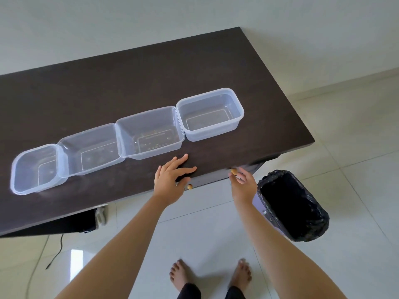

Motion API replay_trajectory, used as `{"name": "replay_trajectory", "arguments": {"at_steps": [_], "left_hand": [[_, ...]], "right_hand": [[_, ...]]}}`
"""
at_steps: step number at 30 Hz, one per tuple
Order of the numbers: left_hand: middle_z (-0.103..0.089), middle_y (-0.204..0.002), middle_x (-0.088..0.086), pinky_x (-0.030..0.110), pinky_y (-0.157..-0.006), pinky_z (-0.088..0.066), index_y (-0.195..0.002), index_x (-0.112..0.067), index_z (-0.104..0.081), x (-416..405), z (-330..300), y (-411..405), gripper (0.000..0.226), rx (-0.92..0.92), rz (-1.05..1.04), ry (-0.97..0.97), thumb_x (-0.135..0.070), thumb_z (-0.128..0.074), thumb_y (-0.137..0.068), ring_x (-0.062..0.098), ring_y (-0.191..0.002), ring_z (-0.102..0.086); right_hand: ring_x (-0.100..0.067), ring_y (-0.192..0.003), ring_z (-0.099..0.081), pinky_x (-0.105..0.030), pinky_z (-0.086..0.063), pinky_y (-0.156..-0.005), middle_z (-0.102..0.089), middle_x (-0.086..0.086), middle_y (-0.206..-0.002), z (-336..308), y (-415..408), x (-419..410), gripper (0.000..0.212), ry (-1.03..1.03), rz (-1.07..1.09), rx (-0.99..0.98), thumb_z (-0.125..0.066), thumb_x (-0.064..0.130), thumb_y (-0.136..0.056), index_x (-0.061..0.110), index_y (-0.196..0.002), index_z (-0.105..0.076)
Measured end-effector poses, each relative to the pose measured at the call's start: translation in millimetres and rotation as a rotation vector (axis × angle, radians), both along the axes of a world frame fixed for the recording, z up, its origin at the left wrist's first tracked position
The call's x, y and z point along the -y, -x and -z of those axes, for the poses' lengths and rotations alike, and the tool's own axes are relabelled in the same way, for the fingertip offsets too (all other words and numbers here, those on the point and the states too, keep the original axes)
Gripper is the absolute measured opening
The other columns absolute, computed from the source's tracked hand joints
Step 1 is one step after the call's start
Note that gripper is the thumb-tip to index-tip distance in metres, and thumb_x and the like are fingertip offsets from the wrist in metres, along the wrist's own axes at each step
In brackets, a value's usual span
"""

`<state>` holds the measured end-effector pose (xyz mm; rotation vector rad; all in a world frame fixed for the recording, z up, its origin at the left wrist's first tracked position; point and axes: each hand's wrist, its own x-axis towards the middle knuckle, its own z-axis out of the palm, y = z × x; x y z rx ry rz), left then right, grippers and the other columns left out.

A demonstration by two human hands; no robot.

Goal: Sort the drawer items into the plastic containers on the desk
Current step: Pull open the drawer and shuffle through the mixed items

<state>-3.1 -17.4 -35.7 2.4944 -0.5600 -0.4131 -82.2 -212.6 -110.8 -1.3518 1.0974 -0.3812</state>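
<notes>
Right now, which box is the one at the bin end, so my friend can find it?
Find the dark desk with four clear boxes in a row. Go to the end nearest the black bin. That box has the roundest corners and a cloudier, whiter look.

Dark brown rectangular wooden desk [129,67]: four clear rectangular plastic containers [149,132] stand directly on its top in one slanted row along the front half, neighbouring rims touching. The rightmost is near the right edge, the leftmost near the front edge.
</notes>
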Motion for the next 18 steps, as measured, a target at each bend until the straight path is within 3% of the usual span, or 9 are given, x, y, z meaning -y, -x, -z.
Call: {"name": "replay_trajectory", "arguments": {"at_steps": [3,7,9,15,18], "left_hand": [[-0.034,-0.148,-0.023,0.050,-0.117,-0.006,-0.116,-0.046,-0.062,2,0,1,0.038,0.003,-0.022,-0.013,-0.017,-0.058,-0.092,0.014,-0.144,-0.023],[-0.036,-0.147,-0.022,0.051,-0.116,-0.007,-0.116,-0.044,-0.062,4,0,1,0.038,0.009,-0.033,-0.022,-0.016,-0.059,-0.091,0.014,-0.144,-0.023],[-0.036,-0.147,-0.022,0.052,-0.116,-0.008,-0.116,-0.044,-0.062,4,0,1,0.038,0.014,-0.035,-0.025,-0.016,-0.059,-0.091,0.014,-0.143,-0.024],[-0.036,-0.147,-0.022,0.053,-0.116,-0.010,-0.116,-0.045,-0.061,4,0,4,0.039,0.045,-0.037,-0.033,-0.015,-0.060,-0.090,0.014,-0.143,-0.024],[-0.036,-0.147,-0.022,0.053,-0.117,-0.009,-0.116,-0.045,-0.062,5,1,3,0.040,0.044,-0.044,-0.026,-0.015,-0.061,-0.090,0.014,-0.143,-0.024]], "right_hand": [[-0.007,-0.078,-0.066,-0.007,-0.049,-0.065,-0.072,-0.006,-0.095,8,-7,3,0.026,0.023,0.018,0.001,-0.078,0.010,-0.076,0.009,-0.101,-0.071],[0.002,-0.065,-0.065,-0.005,-0.049,-0.063,-0.073,-0.013,-0.091,13,-16,8,0.020,-0.032,0.072,0.027,-0.079,0.003,-0.072,0.005,-0.090,-0.070],[-0.003,-0.067,-0.064,-0.003,-0.047,-0.061,-0.072,-0.011,-0.088,12,-18,13,0.019,-0.036,0.062,0.019,-0.079,0.002,-0.072,0.003,-0.089,-0.071],[-0.014,-0.072,-0.064,-0.021,-0.048,-0.070,-0.070,-0.006,-0.082,8,-17,17,0.016,-0.105,0.053,0.043,-0.078,0.000,-0.071,0.008,-0.082,-0.071],[-0.011,-0.071,-0.064,-0.018,-0.048,-0.067,-0.071,-0.005,-0.082,10,-14,19,0.017,-0.119,0.059,0.026,-0.076,0.001,-0.071,0.007,-0.086,-0.072]]}}
